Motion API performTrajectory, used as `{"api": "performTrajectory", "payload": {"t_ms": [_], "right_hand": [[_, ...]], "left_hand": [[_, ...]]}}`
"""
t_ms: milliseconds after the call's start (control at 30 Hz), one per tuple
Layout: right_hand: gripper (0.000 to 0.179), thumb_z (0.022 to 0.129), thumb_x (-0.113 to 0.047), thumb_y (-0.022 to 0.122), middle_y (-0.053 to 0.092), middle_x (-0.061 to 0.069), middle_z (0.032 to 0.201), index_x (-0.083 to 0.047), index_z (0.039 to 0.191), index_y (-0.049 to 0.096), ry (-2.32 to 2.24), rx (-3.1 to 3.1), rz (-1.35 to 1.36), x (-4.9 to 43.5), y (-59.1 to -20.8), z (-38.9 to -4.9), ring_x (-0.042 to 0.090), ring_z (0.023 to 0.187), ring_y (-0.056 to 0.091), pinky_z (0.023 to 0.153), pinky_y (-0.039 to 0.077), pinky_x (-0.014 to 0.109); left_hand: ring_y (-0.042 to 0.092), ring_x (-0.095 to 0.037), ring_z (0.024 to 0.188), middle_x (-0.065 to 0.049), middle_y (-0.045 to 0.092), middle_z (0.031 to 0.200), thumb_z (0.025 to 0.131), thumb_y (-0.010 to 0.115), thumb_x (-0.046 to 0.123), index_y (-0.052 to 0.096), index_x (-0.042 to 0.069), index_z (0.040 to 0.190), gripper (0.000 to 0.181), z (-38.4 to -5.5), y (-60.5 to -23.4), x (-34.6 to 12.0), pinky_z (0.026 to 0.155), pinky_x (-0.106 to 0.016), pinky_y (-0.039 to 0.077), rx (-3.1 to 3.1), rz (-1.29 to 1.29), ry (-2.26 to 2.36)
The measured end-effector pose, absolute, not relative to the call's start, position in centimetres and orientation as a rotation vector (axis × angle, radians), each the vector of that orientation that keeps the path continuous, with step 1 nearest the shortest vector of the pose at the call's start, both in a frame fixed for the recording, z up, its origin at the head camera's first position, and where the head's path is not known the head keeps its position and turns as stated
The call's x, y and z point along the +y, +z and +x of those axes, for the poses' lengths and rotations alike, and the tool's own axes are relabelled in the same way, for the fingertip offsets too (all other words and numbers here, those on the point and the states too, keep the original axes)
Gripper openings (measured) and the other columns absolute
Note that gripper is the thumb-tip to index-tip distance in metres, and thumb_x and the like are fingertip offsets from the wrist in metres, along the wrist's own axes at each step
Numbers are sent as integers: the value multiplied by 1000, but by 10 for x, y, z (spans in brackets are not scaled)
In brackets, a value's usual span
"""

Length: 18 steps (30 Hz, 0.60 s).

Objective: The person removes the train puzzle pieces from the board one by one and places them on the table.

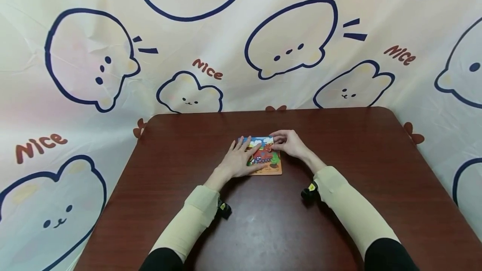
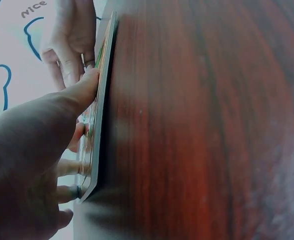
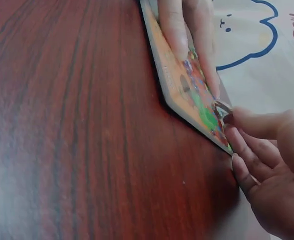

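Observation:
A colourful flat puzzle board (image 1: 274, 170) with a train, a green tree and a blue sky lies on the brown table, with an orange strip along its near edge. My left hand (image 1: 238, 161) spreads its straight fingers over the board's left part and rests on it. In the left wrist view, the thumb of the left hand (image 2: 32, 130) presses near the board's edge. At the board's upper right, my right hand (image 1: 291, 143) pinches a small puzzle piece (image 3: 222, 106) between thumb and fingers, tilted up from the board. Other fingers of the right hand (image 3: 281, 165) touch the board's edge.
The dark brown wooden table (image 1: 256, 229) has rounded far corners. Behind and beside it hangs a pale curtain (image 1: 233, 53) with bear-like outlines and "Nice" lettering. A small black camera is strapped at each wrist.

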State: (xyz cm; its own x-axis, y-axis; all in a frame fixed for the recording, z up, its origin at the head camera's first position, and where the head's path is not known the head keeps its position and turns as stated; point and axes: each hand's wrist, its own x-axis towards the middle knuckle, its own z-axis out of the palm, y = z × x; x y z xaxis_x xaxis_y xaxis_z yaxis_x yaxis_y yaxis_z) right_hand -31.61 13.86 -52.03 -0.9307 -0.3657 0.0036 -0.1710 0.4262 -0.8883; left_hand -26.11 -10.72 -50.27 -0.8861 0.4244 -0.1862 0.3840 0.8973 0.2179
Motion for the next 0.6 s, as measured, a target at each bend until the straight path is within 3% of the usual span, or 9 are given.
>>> {"api": "performTrajectory", "payload": {"t_ms": [100,333,600], "right_hand": [[39,101,-5,79,81,25,120,4,138,72,-1531,2465,-439,141,-519,-316,34,115,78,97,61,34],[40,101,-2,78,79,27,124,4,139,70,-1633,2434,-395,149,-518,-312,37,118,76,86,57,17],[44,102,-4,78,78,25,128,1,144,67,-1737,2357,-293,169,-516,-310,3,101,75,85,59,15]], "left_hand": [[10,-38,174,-11,13,187,105,49,78,30,34,175,85,-262,-504,-106,142,-59,10,2825,607,256],[11,-38,174,-12,14,187,105,49,78,31,33,175,85,-262,-501,-105,142,-59,11,2822,617,263],[11,-39,174,-12,15,186,105,50,76,31,34,175,84,-261,-501,-106,142,-60,11,2825,613,277]]}}
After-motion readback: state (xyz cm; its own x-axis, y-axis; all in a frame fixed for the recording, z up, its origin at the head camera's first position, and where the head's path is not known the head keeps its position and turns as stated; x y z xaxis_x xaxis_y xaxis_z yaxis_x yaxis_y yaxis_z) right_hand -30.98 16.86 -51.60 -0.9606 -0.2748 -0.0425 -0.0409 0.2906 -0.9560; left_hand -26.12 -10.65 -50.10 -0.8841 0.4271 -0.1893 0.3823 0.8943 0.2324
